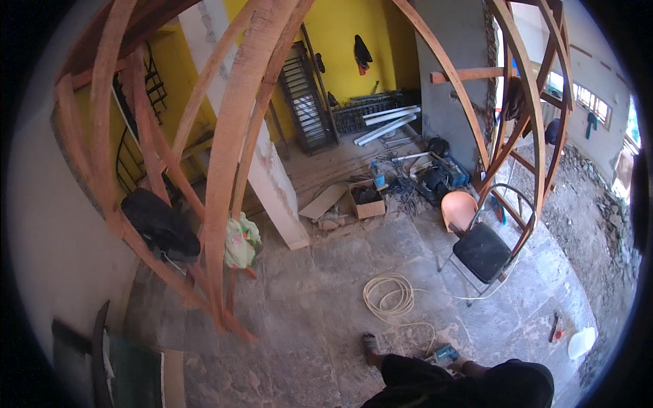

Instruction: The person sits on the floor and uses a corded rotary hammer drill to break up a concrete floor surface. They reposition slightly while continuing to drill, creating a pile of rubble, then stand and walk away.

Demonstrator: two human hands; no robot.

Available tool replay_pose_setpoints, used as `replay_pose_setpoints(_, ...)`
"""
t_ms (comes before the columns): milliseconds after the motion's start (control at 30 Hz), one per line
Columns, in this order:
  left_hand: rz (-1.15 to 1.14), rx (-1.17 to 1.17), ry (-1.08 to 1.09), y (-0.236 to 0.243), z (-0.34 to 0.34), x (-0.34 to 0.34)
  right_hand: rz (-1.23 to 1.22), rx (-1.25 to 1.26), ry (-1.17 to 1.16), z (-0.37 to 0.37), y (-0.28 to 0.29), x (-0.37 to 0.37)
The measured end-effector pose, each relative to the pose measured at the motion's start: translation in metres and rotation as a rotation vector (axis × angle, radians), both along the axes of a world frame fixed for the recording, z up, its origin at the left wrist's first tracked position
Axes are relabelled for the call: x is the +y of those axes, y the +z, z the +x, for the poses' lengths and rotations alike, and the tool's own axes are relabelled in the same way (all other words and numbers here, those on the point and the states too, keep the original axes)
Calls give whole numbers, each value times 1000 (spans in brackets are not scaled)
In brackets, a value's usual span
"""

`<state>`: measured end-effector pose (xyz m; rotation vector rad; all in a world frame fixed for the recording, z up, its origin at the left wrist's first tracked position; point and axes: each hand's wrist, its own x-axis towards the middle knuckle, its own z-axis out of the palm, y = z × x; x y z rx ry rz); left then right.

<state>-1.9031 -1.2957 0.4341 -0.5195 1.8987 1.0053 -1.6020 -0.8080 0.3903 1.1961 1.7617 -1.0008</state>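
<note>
At the lower edge, dark clothing (435, 386) covers my body, and one foot (371, 343) rests on the tiled floor. Beside a teal power tool (445, 354) is a patch of bare skin (471, 368), partly covered by black cloth; I cannot tell whether it is my right hand or my other foot. No fingers can be made out there. My left hand is out of sight. A pale cable joins the tool to a loose coil (388, 295) on the floor.
Curved timber frames (235, 136) rise at left, with others (537, 115) at right. A black folding chair (483, 253) stands by an orange plastic seat (458, 209). Behind lie a cardboard box (368, 208), tangled cables and white pipes (388, 128). Rubble (578, 194) borders the right side.
</note>
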Motion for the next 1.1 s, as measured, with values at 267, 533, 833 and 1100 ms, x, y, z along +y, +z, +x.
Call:
replay_pose_setpoints(267, 36, 109, -214, 16, -154, 51, 317, 219, 661, -195, -65, 45)
replay_pose_setpoints(533, -101, 349, -492, 35, -315, 13, 343, 446, -127, -433, -7, -8)
replay_pose_setpoints(833, -171, -179, -141, -6, -446, 71, -155, 607, 218, -524, 85, -57)
replay_pose_setpoints(1100, 20, 67, -902, -32, -643, 201, 301, 101, -248, -563, 21, 29)
